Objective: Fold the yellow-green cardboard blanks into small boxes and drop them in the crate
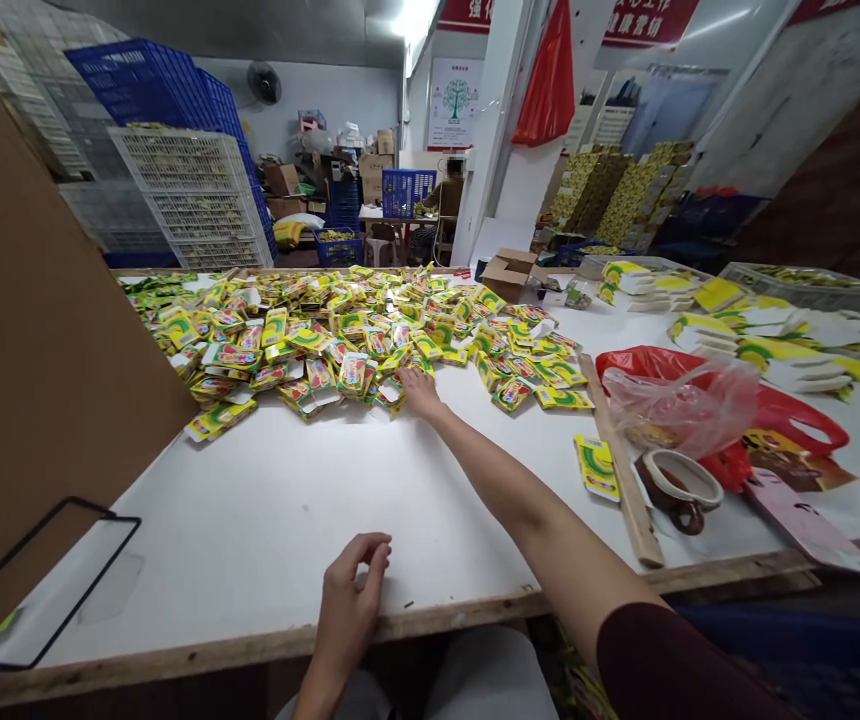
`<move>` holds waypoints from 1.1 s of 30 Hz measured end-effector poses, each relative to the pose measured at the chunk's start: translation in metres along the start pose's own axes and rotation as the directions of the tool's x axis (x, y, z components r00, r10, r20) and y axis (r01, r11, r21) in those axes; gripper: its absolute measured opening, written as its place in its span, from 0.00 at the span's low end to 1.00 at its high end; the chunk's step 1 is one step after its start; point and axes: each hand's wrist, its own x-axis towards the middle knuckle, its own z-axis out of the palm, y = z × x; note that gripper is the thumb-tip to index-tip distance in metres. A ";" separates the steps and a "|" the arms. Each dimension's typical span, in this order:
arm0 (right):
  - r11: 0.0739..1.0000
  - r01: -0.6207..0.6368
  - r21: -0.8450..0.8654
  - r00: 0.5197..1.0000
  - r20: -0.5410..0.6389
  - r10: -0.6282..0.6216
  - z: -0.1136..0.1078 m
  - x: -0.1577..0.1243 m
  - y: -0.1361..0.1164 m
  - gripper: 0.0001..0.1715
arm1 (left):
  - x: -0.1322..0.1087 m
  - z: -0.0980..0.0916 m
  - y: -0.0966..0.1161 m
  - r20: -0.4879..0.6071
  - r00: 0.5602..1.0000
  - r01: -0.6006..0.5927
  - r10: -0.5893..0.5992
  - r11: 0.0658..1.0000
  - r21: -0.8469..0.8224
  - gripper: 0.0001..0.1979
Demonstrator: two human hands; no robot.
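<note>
A big heap of small yellow-green blister packets (340, 325) covers the far half of the white table (310, 500). My right hand (419, 388) is stretched far out to the heap's near edge, fingers lying on the packets there; whether it grips one is hidden. My left hand (351, 595) rests at the table's near edge, fingers curled loosely, thumb and fingertips close together, with nothing visible in them.
A wooden strip (620, 465) lies to the right, with one packet (596, 466) beside it. Beyond it lie a tape roll (679, 482), a red and a clear plastic bag (689, 405) and stacks of folded cartons (737, 325). A brown cardboard wall (32, 380) stands at left. Crates (175, 190) are stacked behind.
</note>
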 end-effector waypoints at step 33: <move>0.624 -0.020 0.781 0.995 -0.043 0.086 0.013 -0.243 -0.066 0.11 | 0.003 -0.001 -0.007 0.163 0.987 0.041 -0.003 0.972 -0.232 0.12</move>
